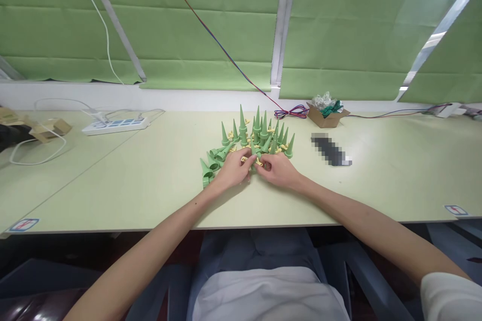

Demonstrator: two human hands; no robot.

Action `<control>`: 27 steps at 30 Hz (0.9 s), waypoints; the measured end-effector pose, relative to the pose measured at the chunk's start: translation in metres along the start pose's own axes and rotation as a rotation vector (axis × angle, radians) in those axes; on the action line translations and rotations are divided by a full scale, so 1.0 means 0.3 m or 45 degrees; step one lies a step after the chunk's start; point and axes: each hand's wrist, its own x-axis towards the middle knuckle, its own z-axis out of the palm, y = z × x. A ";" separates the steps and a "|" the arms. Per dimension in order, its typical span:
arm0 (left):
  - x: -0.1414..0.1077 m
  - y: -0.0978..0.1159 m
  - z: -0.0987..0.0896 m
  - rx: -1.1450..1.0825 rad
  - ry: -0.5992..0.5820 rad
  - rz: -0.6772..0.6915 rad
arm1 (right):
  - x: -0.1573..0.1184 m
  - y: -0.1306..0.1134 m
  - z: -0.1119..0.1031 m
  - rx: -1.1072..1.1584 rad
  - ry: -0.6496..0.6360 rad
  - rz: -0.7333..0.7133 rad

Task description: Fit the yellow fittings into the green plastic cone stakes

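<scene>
Several green cones, some upright and some lying down, form a cluster (264, 133) at the middle of the pale table, with small yellow pieces among them. At the cluster's near edge, my left hand (239, 166) is closed, with a small yellow piece (244, 159) at its fingertips. Close beside it, my right hand (276, 168) pinches another small yellow piece (259, 162). Between the two hands stands a green cone (253, 148), its lower part partly hidden by my fingers. Tipped green cones (213, 161) lie just left of my left hand.
A white power strip (115, 125) and yellowish blocks (50, 129) are on the left of the table (395, 160). Behind on the right stands a cardboard box (328, 119) with plastic wrap, beside coiled wires (290, 112). A pixelated dark object (330, 150) lies right of the cones.
</scene>
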 end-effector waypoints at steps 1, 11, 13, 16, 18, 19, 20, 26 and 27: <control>-0.001 -0.001 0.000 0.073 0.017 0.044 | 0.000 -0.001 -0.001 -0.017 -0.011 0.017; 0.003 -0.008 0.004 0.543 0.029 0.178 | -0.003 -0.004 -0.007 -0.237 -0.166 0.102; 0.002 -0.020 0.006 0.586 0.063 0.163 | -0.001 -0.003 -0.009 -0.283 -0.181 0.128; -0.001 -0.039 0.008 0.680 0.102 0.164 | 0.002 -0.004 -0.012 -0.325 -0.195 0.148; -0.005 -0.049 0.008 0.747 0.117 0.166 | 0.003 -0.006 -0.014 -0.339 -0.208 0.152; -0.007 -0.052 0.008 0.778 0.119 0.161 | 0.003 -0.008 -0.015 -0.343 -0.213 0.153; -0.009 -0.053 0.008 0.808 0.118 0.150 | 0.003 -0.010 -0.016 -0.347 -0.217 0.153; -0.012 -0.051 0.010 0.918 0.086 0.086 | -0.001 -0.011 -0.018 -0.365 -0.217 0.137; -0.011 -0.052 0.010 0.924 0.085 0.085 | -0.001 -0.011 -0.019 -0.369 -0.221 0.139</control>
